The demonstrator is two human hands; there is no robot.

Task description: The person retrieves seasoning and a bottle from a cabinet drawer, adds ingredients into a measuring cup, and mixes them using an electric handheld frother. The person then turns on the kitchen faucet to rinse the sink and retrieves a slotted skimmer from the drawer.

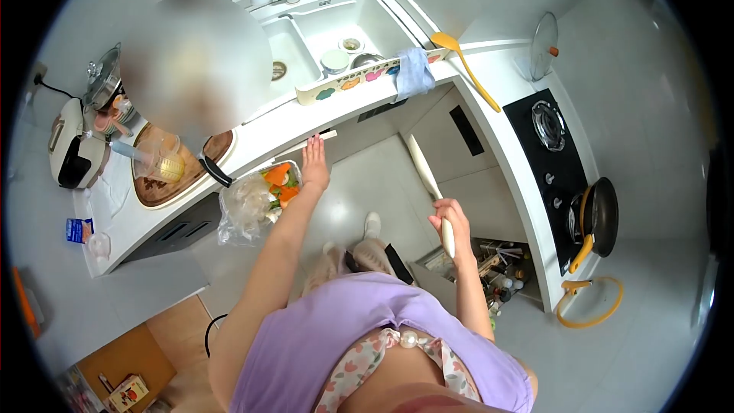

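My right hand (453, 223) is wrapped round a long pale utensil (422, 164), whose flat end points up and away over the floor. My left hand (314, 163) reaches to the counter's front edge, its fingers stretched out beside a thin pale strip (327, 135). Left of that hand, a bag-lined bin (243, 203) with orange and green scraps hangs at the counter front. A brown cutting board (153, 193) carries a clear measuring cup (167, 164) with yellowish contents, and a black-handled tool (215, 171) lies at its edge.
A white sink (359, 15) holds bowls, and a blue cloth (414, 75) hangs over its front guard. At right are an orange spatula (475, 76), a black stove (539, 153) and a pan (604, 218). An open drawer (501, 268) stands below. A blurred area covers the upper left.
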